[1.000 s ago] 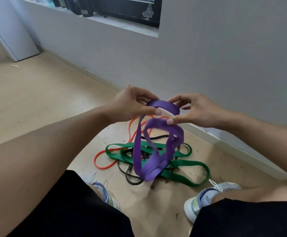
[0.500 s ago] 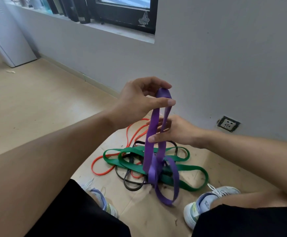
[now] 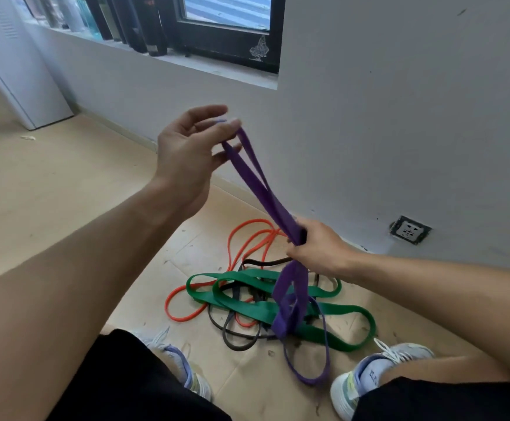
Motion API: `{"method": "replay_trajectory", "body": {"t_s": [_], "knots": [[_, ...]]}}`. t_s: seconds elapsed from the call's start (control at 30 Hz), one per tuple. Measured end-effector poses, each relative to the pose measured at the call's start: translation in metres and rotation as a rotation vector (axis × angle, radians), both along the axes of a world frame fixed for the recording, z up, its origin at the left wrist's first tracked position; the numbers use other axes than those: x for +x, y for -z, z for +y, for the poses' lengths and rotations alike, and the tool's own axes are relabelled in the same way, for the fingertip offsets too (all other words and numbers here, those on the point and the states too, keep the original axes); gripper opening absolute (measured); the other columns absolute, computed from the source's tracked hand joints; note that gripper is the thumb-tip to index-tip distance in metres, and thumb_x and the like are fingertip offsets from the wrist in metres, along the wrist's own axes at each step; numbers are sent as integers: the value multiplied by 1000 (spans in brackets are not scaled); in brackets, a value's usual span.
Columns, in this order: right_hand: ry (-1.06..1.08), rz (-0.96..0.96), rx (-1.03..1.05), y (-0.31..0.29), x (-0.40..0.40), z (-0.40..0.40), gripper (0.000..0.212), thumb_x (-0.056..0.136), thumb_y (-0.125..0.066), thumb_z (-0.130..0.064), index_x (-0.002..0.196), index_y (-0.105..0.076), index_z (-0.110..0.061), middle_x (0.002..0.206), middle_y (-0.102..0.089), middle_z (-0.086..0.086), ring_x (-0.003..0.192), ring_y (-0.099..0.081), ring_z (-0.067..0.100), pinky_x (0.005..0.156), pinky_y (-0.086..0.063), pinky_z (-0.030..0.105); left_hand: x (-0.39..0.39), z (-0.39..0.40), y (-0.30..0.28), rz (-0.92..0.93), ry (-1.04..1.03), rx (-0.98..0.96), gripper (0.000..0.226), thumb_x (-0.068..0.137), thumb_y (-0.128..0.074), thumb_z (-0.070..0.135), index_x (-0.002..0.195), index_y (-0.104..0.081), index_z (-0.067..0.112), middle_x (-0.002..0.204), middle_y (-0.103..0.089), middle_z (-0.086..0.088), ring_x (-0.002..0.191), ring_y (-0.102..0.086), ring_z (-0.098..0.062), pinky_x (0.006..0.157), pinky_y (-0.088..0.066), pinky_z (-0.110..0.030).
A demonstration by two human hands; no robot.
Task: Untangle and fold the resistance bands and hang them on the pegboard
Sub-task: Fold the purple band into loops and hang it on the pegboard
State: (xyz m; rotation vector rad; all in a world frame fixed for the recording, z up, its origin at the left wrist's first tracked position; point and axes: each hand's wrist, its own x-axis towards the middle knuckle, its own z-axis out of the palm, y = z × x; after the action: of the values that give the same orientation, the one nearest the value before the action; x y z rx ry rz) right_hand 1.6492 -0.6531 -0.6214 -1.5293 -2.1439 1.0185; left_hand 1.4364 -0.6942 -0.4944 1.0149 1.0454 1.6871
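Observation:
A wide purple resistance band [image 3: 259, 186] stretches between both hands. My left hand [image 3: 186, 153] is raised, fingers spread, with the band's top loop hooked over the fingertips. My right hand [image 3: 317, 250] is lower and to the right, closed around the band's doubled strands. Below that fist the purple band hangs in loops to the floor. On the floor lie a green band [image 3: 323, 311], an orange band [image 3: 247, 238] and a thin black band [image 3: 232, 341], tangled in one pile. No pegboard is in view.
I am crouched over a wooden floor [image 3: 50, 192], with my two sneakers [image 3: 369, 378] either side of the pile. A grey wall [image 3: 369, 132] with a socket [image 3: 410, 230] stands close ahead. A window sill [image 3: 186, 62] carries dark bottles. A white cabinet [image 3: 13, 74] stands far left.
My left hand has risen and its fingers have spread, holding the loop on the fingertips. My right hand slid down and right, closing on the strands and pulling the band taut.

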Motion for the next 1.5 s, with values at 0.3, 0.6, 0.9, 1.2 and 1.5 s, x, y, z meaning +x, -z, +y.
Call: {"method": "replay_trajectory", "body": {"t_s": [0.3, 0.6, 0.9, 1.2, 1.5], "knots": [[80, 96, 174, -33, 9, 18, 57, 74, -92, -37, 117, -58, -25, 92, -70, -7, 82, -67, 6, 67, -51, 18, -59, 22, 30, 379, -474, -499, 35, 81, -62, 6, 115, -59, 13, 102, -58, -1, 92, -55, -19, 68, -46, -18], [-143, 197, 356, -78, -11, -7, 52, 74, -91, -23, 99, -46, -18, 89, -74, -5, 77, -70, 15, 72, -59, 35, 20, 6, 41, 1037, 548, -285, 110, 57, -91, 60, 148, -35, 33, 122, -69, 7, 109, -68, -9, 100, -54, -37], [-221, 175, 399, -75, -4, -17, 78, 72, -91, -16, 134, -43, -21, 109, -57, -7, 94, -61, 6, 81, -53, 17, 26, 7, 19, 1353, 365, -231, 44, 58, -92, 52, 82, -68, 25, 70, -69, 5, 57, -60, -5, 51, -44, -14], [-301, 80, -168, -39, 0, -18, 67, 68, -96, -35, 124, -62, -21, 116, -72, -1, 109, -69, 15, 95, -60, 39, 28, -17, 3, 706, 323, -15, 41, 74, -83, 24, 105, -67, 2, 88, -73, -8, 76, -73, -16, 69, -56, -18], [-21, 102, 19, -53, 1, 10, 21, 86, -61, 1, 86, -56, -19, 79, -57, -4, 76, -53, 15, 63, -43, 30, -8, -2, 15, 697, 169, -177, 58, 71, -78, 42, 117, -65, 8, 82, -70, -8, 71, -70, -22, 76, -61, -32]]}}
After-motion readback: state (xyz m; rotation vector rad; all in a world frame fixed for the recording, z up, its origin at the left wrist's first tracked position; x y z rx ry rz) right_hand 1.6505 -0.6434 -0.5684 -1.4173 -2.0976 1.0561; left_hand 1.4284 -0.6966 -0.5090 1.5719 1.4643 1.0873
